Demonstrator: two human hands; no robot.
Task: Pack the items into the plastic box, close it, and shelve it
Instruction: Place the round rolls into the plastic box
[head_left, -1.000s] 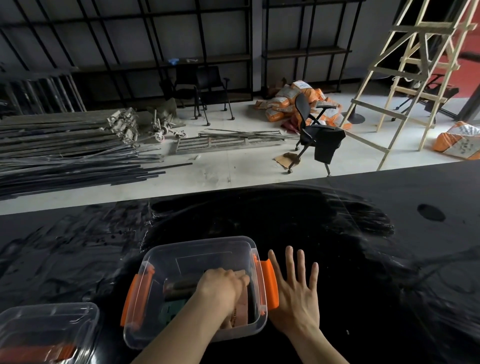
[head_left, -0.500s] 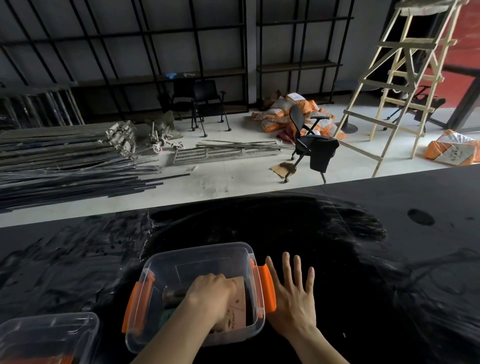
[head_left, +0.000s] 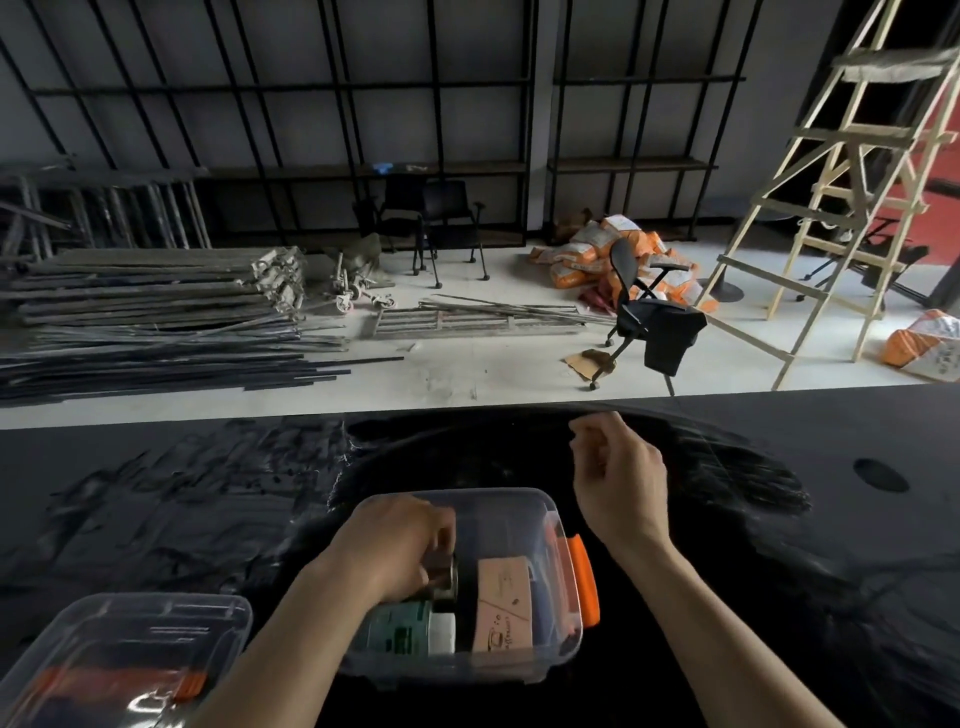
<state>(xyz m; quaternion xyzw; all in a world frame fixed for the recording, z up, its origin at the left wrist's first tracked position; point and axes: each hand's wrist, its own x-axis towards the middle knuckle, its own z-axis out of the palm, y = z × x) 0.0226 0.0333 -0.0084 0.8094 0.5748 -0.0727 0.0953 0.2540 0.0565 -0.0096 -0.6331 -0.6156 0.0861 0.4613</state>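
Note:
The clear plastic box (head_left: 519, 501) with an orange latch (head_left: 582, 582) stands open on the black table, close to me. Inside lie a tan cardboard carton (head_left: 501, 603), a green-and-white bottle (head_left: 405, 631) and a dark round can (head_left: 444, 579). My left hand (head_left: 397, 545) reaches down into the box, fingers curled around the top of the can. My right hand (head_left: 618, 483) hovers above the table just beyond the box's right far corner, fingers loosely bent and holding nothing.
A second clear plastic piece with orange parts (head_left: 119, 660) lies at the near left. The black table (head_left: 779, 571) stretches wide on both sides. Beyond its far edge are metal bars, chairs, orange sacks, a wooden ladder (head_left: 831, 208) and dark wall shelving (head_left: 441, 166).
My right hand has lifted off the table beside the box and moved forward, fingers now curled. My left hand has shifted left inside the box onto the can, uncovering the carton.

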